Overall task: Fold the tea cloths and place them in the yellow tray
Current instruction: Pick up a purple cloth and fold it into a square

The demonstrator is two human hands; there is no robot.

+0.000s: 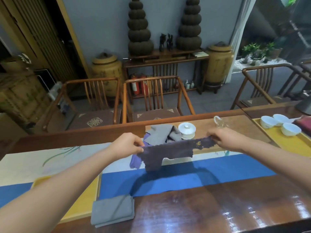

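Both hands hold one dark purple tea cloth [168, 153] stretched in the air above the blue runner [185, 175]: the left hand [130, 144] pinches its corner at about nine o'clock, the right hand [222, 137] pinches the opposite corner at three, and the slack middle sags between them, probably pulled taut this way so the edges line up for a fold. Nearest the person, at seven o'clock, a folded grey cloth [112, 211] lies half on the yellow tray [80, 202] and half on the wooden table [218, 207], so it looks finished but not fully seated. Beyond the held cloth, toward twelve, a heap of unfolded grey cloths [159, 133] waits beside a white lidded cup [186, 129]. Farther off at two o'clock, a second yellow tray [286, 140] carries white cups [279, 123].
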